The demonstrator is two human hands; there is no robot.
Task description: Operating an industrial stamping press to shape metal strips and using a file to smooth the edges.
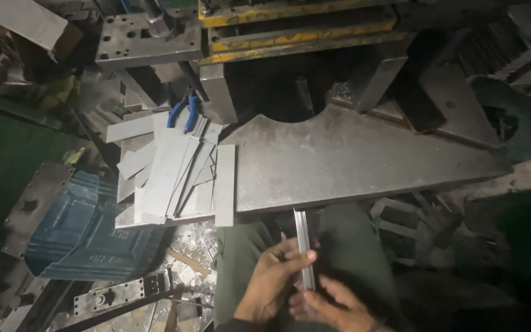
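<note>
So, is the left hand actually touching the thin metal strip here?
Touching. The head view shows the left hand with its fingers wrapped against the upright metal strip, while the right hand meets the strip's lower end.

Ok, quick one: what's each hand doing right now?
Left hand: closed around a small stack of thin metal strips, held on edge over the lap.
Right hand: fingers pinching the lower end of the same strips.

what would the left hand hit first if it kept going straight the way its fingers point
The left hand points up and right, so its fingers would likely first meet the thin metal strips it holds, then the front edge of the steel press table; depth is unclear.
</note>
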